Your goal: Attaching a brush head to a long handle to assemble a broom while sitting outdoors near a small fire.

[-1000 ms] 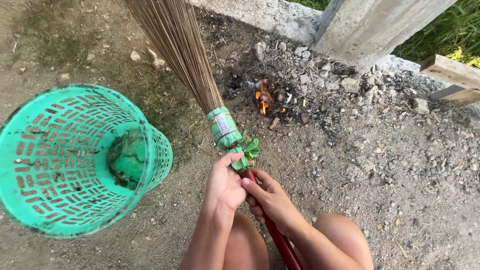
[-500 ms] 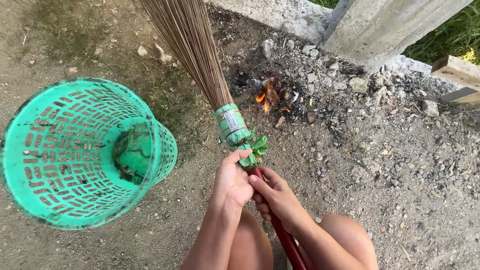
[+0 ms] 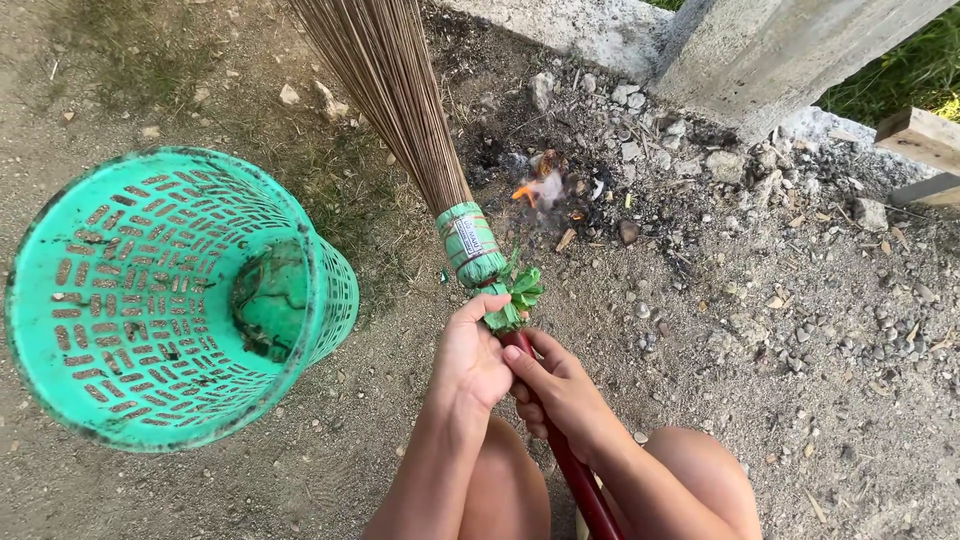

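Both my forearms reach forward from between my bare knees, meeting at centre frame. My left hand (image 3: 470,362) is up front, palm turned inward, thumb raised, fingers curled in a loose grip. My right hand (image 3: 558,385) sits just behind, touching it, fingers wrapped tight, wrist angled left. Both wrists roughly level.

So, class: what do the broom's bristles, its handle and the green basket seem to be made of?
Broom bristles: thin, stiff brown sticks, probably dried plant midribs, matte, bound by a green band.
Handle: smooth glossy red, maybe painted wood or plastic; unclear. Both the left hand and the right hand hold it.
Basket: moulded green plastic, judging by its uniform slotted walls, scuffed and dirty.
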